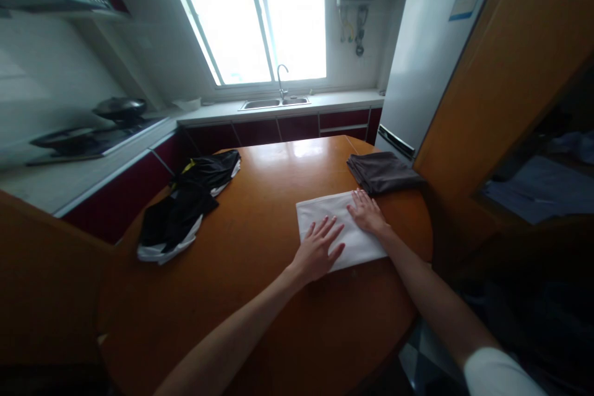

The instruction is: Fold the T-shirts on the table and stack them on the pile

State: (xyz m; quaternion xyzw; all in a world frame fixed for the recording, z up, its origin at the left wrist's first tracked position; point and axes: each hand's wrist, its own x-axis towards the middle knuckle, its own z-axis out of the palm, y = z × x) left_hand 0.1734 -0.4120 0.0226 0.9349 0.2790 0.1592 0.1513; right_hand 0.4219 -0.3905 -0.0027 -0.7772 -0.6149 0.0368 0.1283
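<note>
A white cloth [325, 208], folded into a flat rectangle, lies on the wooden table [260, 216] right of the middle. My left hand [319, 249] rests on its near left part, fingers spread. On its right side lies my right hand [366, 211], flat with the fingers stretched out. Neither hand grips anything. Just beyond my right hand sits a folded dark grey garment [383, 172]. Across the table on the left is a crumpled black garment [179, 213] with white edges and a bit of yellow.
Behind the table runs a counter with a sink [262, 104] under the window. Two pans, one a lidded wok [119, 107], stand on the stove at left. A fridge [420, 55] and an orange-brown wooden panel [501, 74] border the right side.
</note>
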